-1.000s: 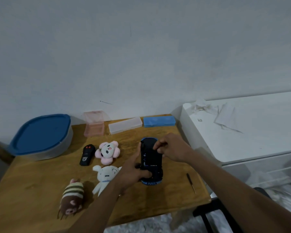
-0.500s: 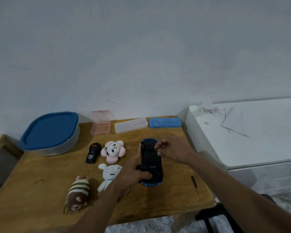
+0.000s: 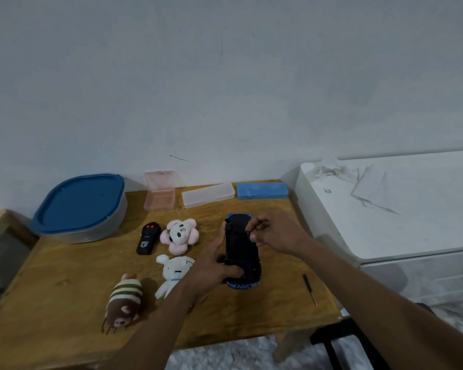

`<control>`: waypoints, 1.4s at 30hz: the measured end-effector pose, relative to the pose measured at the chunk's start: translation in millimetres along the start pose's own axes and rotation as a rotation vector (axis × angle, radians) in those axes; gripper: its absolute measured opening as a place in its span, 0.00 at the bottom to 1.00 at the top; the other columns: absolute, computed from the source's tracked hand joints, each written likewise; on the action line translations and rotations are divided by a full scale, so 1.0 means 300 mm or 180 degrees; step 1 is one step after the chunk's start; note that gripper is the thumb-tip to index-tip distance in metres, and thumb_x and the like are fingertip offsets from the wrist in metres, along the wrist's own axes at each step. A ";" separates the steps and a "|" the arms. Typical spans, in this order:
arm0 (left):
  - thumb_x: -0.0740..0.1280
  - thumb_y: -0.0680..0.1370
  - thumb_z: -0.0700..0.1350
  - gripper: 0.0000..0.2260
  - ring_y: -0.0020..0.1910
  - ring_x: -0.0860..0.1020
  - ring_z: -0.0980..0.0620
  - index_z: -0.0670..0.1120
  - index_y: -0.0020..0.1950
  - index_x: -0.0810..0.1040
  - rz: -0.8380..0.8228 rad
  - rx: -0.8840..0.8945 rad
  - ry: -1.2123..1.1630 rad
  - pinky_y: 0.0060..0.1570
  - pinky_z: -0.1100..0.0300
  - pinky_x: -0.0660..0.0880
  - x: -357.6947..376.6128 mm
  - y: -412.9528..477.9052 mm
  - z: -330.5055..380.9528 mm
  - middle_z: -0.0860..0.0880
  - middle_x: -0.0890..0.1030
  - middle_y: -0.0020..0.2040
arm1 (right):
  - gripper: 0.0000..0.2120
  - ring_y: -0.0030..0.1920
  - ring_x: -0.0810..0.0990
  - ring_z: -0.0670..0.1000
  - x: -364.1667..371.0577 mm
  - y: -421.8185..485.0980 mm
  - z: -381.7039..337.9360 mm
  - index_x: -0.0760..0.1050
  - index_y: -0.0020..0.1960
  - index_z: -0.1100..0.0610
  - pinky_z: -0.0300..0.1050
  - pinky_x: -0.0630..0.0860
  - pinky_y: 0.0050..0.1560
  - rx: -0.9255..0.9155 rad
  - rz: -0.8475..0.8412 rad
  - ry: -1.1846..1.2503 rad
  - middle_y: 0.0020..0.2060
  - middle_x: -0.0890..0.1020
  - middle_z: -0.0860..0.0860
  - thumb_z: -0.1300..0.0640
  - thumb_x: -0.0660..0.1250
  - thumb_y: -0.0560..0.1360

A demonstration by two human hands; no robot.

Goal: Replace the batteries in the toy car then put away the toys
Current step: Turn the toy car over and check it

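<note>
Two fingers [image 3: 254, 226] of the right hand [image 3: 275, 233] are pinched together over the dark underside of the toy car [image 3: 242, 252], near its far end. Whatever they pinch is too small to make out; it may be a tiny screw or the edge of the battery cover. The left hand [image 3: 211, 268] wraps the near end of the car, thumb across the underside and fingers curled round the side, holding it belly-up just above the bench [image 3: 64, 284].

The first risk, as I judge it, lies in that pinch — a small part could slip, bounce on the wood and roll off the near edge onto the floor. A slack left-hand grip would let the car twist as the right hand pulls, and a cover tab might snap.

A screwdriver [image 3: 309, 289] lies to the right of the car, close to the bench's edge; a sweeping forearm could knock it off. To the left, the white plush [image 3: 173, 273] sits right against the left wrist, with the pink plush [image 3: 179, 236], the striped plush [image 3: 123, 303] and the remote [image 3: 148, 239] nearby — easy to nudge. The blue-lidded container [image 3: 80, 206] and three small cases stand well back by the wall.
</note>
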State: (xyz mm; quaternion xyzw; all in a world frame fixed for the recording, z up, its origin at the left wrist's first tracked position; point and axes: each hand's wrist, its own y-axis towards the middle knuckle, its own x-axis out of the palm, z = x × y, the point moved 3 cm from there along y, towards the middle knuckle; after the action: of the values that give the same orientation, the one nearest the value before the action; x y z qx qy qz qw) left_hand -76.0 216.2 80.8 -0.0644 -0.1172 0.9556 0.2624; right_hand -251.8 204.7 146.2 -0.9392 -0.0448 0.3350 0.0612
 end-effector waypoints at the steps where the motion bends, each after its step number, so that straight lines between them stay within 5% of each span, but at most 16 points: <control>1: 0.73 0.68 0.34 0.48 0.59 0.80 0.46 0.69 0.75 0.52 -0.0004 0.0007 -0.0005 0.59 0.42 0.77 0.001 0.000 0.001 0.49 0.83 0.57 | 0.06 0.41 0.84 0.49 0.000 0.000 -0.001 0.81 0.47 0.59 0.40 0.83 0.41 0.0000 -0.0001 0.0000 0.42 0.82 0.53 0.66 0.72 0.71; 9: 0.72 0.70 0.31 0.48 0.58 0.80 0.45 0.69 0.74 0.52 0.0095 0.0043 -0.0047 0.58 0.43 0.78 0.007 -0.002 0.011 0.48 0.84 0.55 | 0.07 0.39 0.82 0.43 -0.004 -0.005 -0.021 0.82 0.48 0.55 0.36 0.80 0.43 -0.0063 0.0073 -0.0397 0.44 0.83 0.49 0.61 0.73 0.71; 15: 0.72 0.69 0.31 0.48 0.58 0.80 0.46 0.64 0.77 0.52 0.0149 0.0036 0.0005 0.57 0.47 0.79 0.006 0.002 0.013 0.48 0.83 0.56 | 0.09 0.44 0.73 0.40 0.010 -0.014 -0.027 0.81 0.52 0.53 0.26 0.61 0.36 -0.0065 0.0294 -0.0830 0.51 0.81 0.46 0.57 0.72 0.72; 31: 0.73 0.70 0.33 0.50 0.62 0.78 0.51 0.63 0.78 0.48 0.0192 0.0142 -0.0002 0.59 0.46 0.78 0.020 0.004 0.010 0.53 0.81 0.61 | 0.10 0.41 0.74 0.40 0.041 -0.034 -0.020 0.80 0.54 0.55 0.25 0.65 0.35 -0.0012 0.0598 -0.0733 0.49 0.83 0.49 0.60 0.70 0.74; 36: 0.74 0.67 0.36 0.51 0.63 0.77 0.48 0.67 0.76 0.48 0.0155 0.0018 -0.0215 0.59 0.42 0.77 0.034 0.005 -0.008 0.52 0.82 0.60 | 0.10 0.49 0.75 0.42 0.041 -0.056 -0.011 0.81 0.55 0.55 0.28 0.68 0.44 0.0048 0.0732 -0.0680 0.53 0.82 0.49 0.59 0.69 0.74; 42: 0.65 0.79 0.37 0.33 0.61 0.78 0.43 0.66 0.75 0.57 0.0169 -0.0341 -0.0967 0.60 0.38 0.75 0.052 0.008 -0.001 0.50 0.79 0.64 | 0.11 0.47 0.74 0.41 0.039 -0.076 0.003 0.80 0.57 0.55 0.24 0.64 0.37 0.0129 0.0704 -0.0602 0.54 0.82 0.49 0.59 0.69 0.75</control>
State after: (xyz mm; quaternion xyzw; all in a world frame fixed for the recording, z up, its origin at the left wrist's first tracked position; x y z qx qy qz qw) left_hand -90.6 222.3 78.9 0.0639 -0.2045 0.9534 0.2125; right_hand -244.3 228.7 141.7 -0.9012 0.0601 0.4275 0.0384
